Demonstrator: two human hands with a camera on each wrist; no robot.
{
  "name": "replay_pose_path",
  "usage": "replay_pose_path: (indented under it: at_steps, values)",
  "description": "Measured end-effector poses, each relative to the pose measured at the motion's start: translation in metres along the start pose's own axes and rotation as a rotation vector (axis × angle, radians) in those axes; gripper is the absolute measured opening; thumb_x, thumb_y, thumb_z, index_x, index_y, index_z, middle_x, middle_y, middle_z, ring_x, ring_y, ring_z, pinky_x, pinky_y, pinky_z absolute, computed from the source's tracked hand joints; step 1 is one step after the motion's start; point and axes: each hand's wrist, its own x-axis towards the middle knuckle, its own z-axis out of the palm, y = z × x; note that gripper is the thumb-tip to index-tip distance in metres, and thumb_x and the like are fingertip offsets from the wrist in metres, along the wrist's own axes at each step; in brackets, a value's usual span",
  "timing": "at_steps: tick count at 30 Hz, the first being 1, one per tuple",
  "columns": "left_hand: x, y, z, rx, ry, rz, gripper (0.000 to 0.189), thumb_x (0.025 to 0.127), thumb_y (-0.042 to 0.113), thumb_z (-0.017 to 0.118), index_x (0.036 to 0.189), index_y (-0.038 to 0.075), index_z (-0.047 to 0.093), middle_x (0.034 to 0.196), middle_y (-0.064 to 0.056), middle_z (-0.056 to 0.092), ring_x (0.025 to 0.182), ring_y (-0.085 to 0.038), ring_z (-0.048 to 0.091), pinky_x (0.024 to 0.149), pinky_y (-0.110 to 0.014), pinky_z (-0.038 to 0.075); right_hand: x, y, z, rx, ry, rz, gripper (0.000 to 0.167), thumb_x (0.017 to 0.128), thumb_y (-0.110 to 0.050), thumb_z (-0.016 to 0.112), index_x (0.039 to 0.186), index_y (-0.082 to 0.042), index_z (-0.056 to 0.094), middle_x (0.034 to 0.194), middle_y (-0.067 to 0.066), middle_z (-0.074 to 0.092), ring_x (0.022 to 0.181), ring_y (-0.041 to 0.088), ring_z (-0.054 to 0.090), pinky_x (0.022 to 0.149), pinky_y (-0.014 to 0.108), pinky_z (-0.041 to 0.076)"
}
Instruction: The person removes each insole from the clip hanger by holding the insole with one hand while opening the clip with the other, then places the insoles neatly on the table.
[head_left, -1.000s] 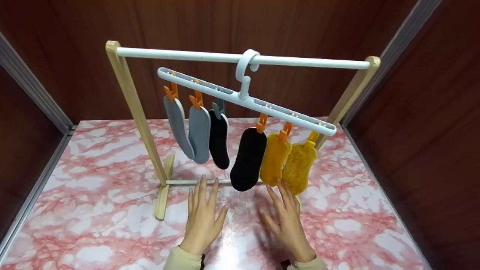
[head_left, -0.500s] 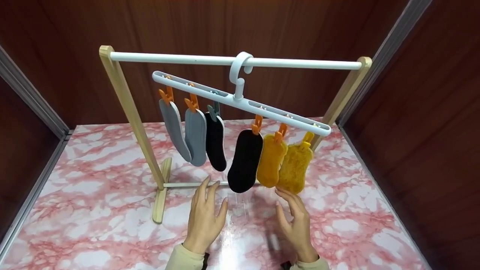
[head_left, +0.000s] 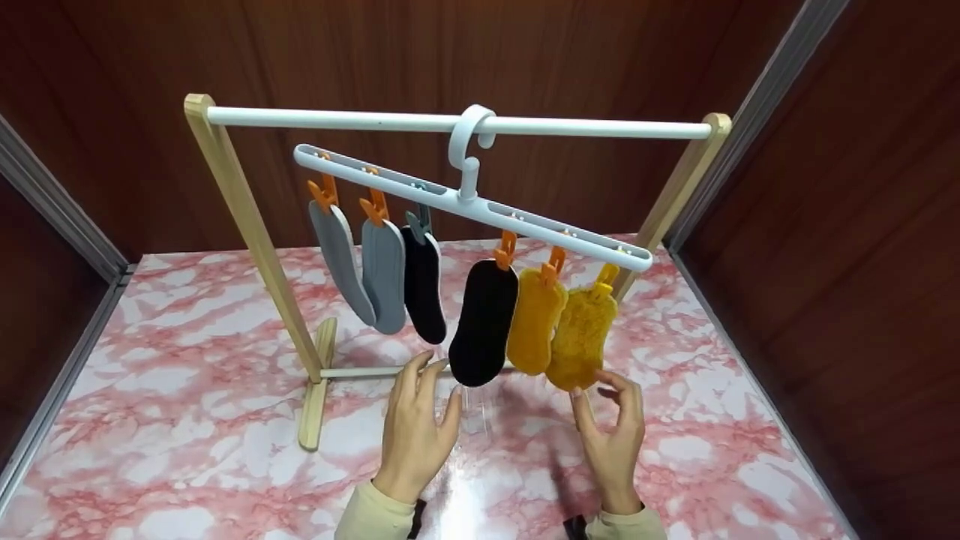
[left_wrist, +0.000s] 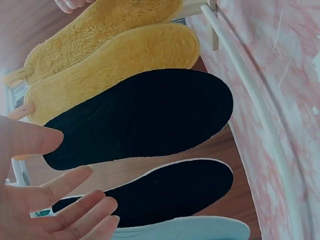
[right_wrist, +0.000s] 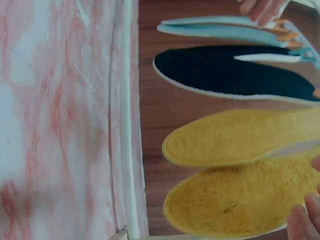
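Several insoles hang by clips from a white hanger (head_left: 405,183). At the right end is a fluffy yellow insole (head_left: 581,337), beside a second yellow insole (head_left: 534,322). My right hand (head_left: 615,442) is at the fluffy one's lower end, thumb and forefinger spread apart; whether they touch it I cannot tell. Left of these hang a black insole (head_left: 484,322), another black insole (head_left: 424,289) and two grey insoles (head_left: 384,277). My left hand (head_left: 416,435) is held up with fingers extended, in front of the black pair. In the left wrist view its fingers (left_wrist: 75,215) hold nothing.
The hanger hooks over the white top bar (head_left: 330,118) of a wooden-legged rack (head_left: 251,232), its right end nearer me. A lower white bar (head_left: 360,373) joins the legs. Underneath is a pink marbled tabletop (head_left: 187,420). Brown panels (head_left: 570,60) surround it.
My right hand has moved right, from below the two yellow insoles to the fluffy one's lower end, its thumb and forefinger parting. The left hand shifts slightly. The whole view drifts a little left.
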Motion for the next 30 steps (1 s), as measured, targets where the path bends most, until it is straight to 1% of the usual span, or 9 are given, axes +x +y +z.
replay_pose_path:
  at_steps: [1, 4, 8, 11, 14, 17, 21, 24, 30]
  values:
    - [0.001, 0.001, 0.0, -0.004, 0.001, 0.001, 0.032, 0.081, 0.009, 0.072, 0.111, 0.001, 0.063, 0.122, -0.016, 0.056, 0.11, -0.031, 0.056, 0.093, -0.044, 0.047, 0.001, 0.002, 0.0, 0.008, 0.005, 0.014, 0.037, 0.073, 0.019, 0.068, 0.107, 0.016, 0.056, 0.105, 0.026, 0.056, 0.1, 0.01, 0.053, 0.086, 0.021, 0.044]
    - [0.001, 0.002, 0.0, -0.011, 0.006, 0.0, 0.031, 0.081, 0.009, 0.072, 0.11, 0.001, 0.063, 0.123, -0.015, 0.056, 0.111, -0.031, 0.056, 0.093, -0.045, 0.047, 0.002, 0.008, -0.001, 0.041, -0.01, 0.045, 0.048, 0.073, 0.019, 0.068, 0.117, 0.017, 0.05, 0.117, 0.028, 0.052, 0.112, 0.016, 0.05, 0.093, 0.022, 0.042]
    - [0.001, 0.004, -0.001, -0.011, 0.015, -0.003, 0.031, 0.081, 0.009, 0.072, 0.11, 0.001, 0.063, 0.123, -0.015, 0.056, 0.111, -0.03, 0.056, 0.092, -0.045, 0.047, 0.006, 0.018, 0.0, 0.086, -0.074, 0.088, 0.059, 0.076, 0.016, 0.068, 0.129, 0.017, 0.042, 0.131, 0.03, 0.046, 0.123, 0.021, 0.046, 0.101, 0.017, 0.038]
    - [0.001, 0.005, -0.001, -0.02, 0.021, -0.001, 0.031, 0.081, 0.009, 0.072, 0.111, 0.001, 0.063, 0.123, -0.015, 0.056, 0.11, -0.03, 0.056, 0.092, -0.045, 0.047, 0.008, 0.029, 0.001, 0.121, -0.124, 0.128, 0.063, 0.079, 0.014, 0.067, 0.135, 0.016, 0.038, 0.137, 0.031, 0.043, 0.126, 0.016, 0.044, 0.103, 0.014, 0.035]
    - [0.003, 0.007, -0.001, -0.032, 0.024, 0.006, 0.031, 0.081, 0.008, 0.071, 0.111, 0.001, 0.064, 0.122, -0.015, 0.056, 0.11, -0.03, 0.057, 0.092, -0.044, 0.047, 0.009, 0.044, 0.002, 0.15, -0.159, 0.181, 0.065, 0.082, 0.012, 0.065, 0.139, 0.012, 0.035, 0.14, 0.029, 0.042, 0.126, 0.005, 0.043, 0.105, 0.014, 0.034]
    - [0.005, 0.01, -0.001, -0.044, 0.024, 0.009, 0.03, 0.083, 0.009, 0.071, 0.111, 0.0, 0.064, 0.122, -0.016, 0.056, 0.111, -0.03, 0.057, 0.093, -0.044, 0.047, 0.009, 0.06, 0.003, 0.171, -0.182, 0.242, 0.066, 0.084, 0.009, 0.065, 0.142, 0.006, 0.035, 0.14, 0.024, 0.045, 0.123, -0.001, 0.043, 0.105, 0.015, 0.034]
    - [0.007, 0.015, -0.001, -0.057, 0.021, 0.009, 0.029, 0.085, 0.011, 0.069, 0.111, -0.001, 0.064, 0.122, -0.016, 0.056, 0.11, -0.03, 0.057, 0.094, -0.044, 0.047, 0.01, 0.073, 0.006, 0.209, -0.203, 0.306, 0.062, 0.086, 0.005, 0.065, 0.142, 0.0, 0.039, 0.137, 0.016, 0.048, 0.118, 0.001, 0.048, 0.102, 0.016, 0.036]
    - [0.009, 0.018, 0.0, -0.064, 0.025, 0.022, 0.029, 0.085, 0.011, 0.07, 0.111, -0.001, 0.064, 0.121, -0.016, 0.057, 0.11, -0.03, 0.057, 0.094, -0.043, 0.047, 0.01, 0.076, 0.007, 0.233, -0.209, 0.329, 0.056, 0.087, 0.003, 0.065, 0.139, 0.002, 0.042, 0.132, 0.01, 0.052, 0.114, 0.004, 0.052, 0.099, 0.017, 0.039]
    - [0.013, 0.025, 0.002, -0.078, 0.026, 0.046, 0.03, 0.085, 0.012, 0.07, 0.112, -0.001, 0.064, 0.12, -0.015, 0.058, 0.111, -0.029, 0.056, 0.095, -0.043, 0.047, 0.011, 0.078, 0.009, 0.255, -0.214, 0.353, 0.047, 0.088, 0.002, 0.064, 0.132, 0.005, 0.048, 0.117, -0.006, 0.059, 0.106, 0.006, 0.056, 0.095, 0.017, 0.042]
